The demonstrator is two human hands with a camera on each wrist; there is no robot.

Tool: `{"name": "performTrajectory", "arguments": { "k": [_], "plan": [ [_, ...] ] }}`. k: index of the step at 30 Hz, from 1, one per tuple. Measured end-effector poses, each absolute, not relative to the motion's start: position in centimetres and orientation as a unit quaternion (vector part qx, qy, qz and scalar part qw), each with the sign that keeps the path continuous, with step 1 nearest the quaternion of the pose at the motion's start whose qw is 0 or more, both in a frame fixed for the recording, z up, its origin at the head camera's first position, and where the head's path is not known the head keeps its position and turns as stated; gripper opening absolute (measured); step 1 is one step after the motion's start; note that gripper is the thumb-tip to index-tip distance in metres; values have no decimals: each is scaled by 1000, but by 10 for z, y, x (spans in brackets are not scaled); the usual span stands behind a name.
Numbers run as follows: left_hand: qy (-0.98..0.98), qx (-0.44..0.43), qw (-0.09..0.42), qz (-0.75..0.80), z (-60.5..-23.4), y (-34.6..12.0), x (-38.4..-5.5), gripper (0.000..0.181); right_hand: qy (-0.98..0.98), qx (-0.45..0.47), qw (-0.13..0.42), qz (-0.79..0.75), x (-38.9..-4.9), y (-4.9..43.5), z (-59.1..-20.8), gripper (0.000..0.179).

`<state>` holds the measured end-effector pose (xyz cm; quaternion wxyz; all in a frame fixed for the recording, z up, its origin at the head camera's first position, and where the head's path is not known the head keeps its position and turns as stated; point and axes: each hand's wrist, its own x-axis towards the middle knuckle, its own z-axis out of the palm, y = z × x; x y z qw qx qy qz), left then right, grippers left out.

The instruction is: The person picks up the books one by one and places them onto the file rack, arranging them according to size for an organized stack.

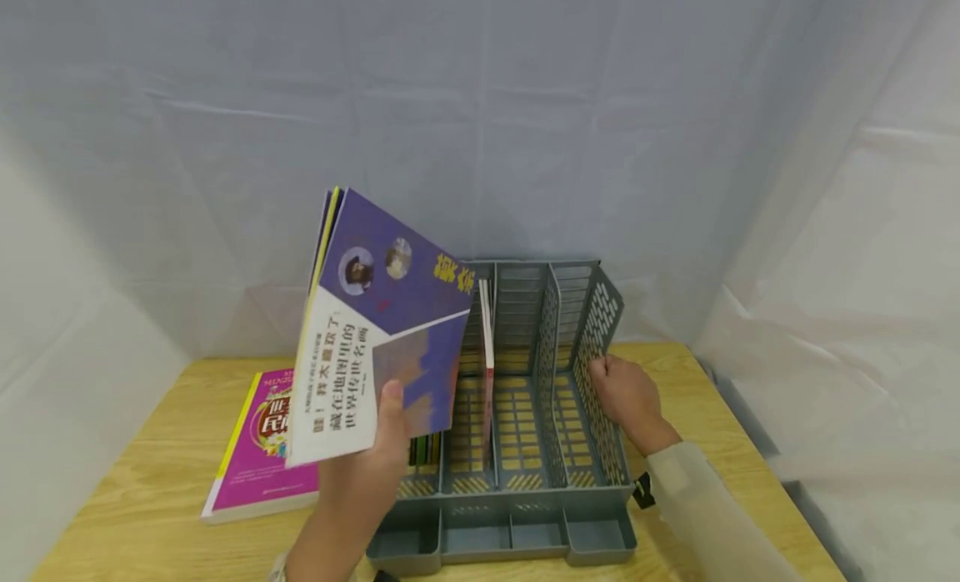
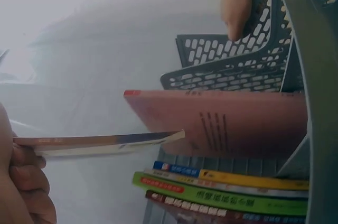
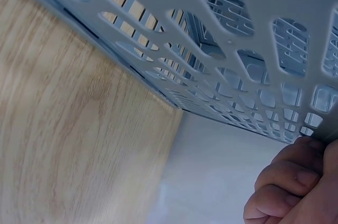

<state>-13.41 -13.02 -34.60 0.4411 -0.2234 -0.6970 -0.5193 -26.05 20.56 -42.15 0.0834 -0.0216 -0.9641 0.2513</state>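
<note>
My left hand (image 1: pixel 367 474) holds a thin purple-and-white picture book (image 1: pixel 405 273) upright and tilted, its thumb on the cover. More thin edges, one yellow, show behind that cover. The book is in front of the left part of a grey slotted desk file organizer (image 1: pixel 525 500). On the right, my right hand (image 1: pixel 630 403) grips the organizer's perforated side panel (image 3: pixel 222 44), fingers curled at its edge. A thin pink book (image 2: pixel 237 123) stands in a middle compartment. Several books (image 2: pixel 227 195) stand in the left compartment, mostly hidden in the head view by the held book.
A magenta book (image 1: pixel 262 478) lies on the wooden table (image 1: pixel 142 482) left of the organizer, partly covered by the held book. Small trays (image 1: pixel 476 539) line the organizer's front. Pale sheeting (image 1: pixel 525 107) hangs behind and at both sides.
</note>
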Motion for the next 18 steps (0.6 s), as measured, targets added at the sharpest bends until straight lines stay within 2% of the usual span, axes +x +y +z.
{"name": "performTrajectory", "arguments": {
  "k": [11,18],
  "plan": [
    [-734,-193,432,-487,-365,-109,-144,86,-962,-17,81,261,-257,205,-420,44],
    [-777,-164,351,-496,-376,-102,-147,74,-961,-14,81,263,-255,202,-418,44]
  ]
}}
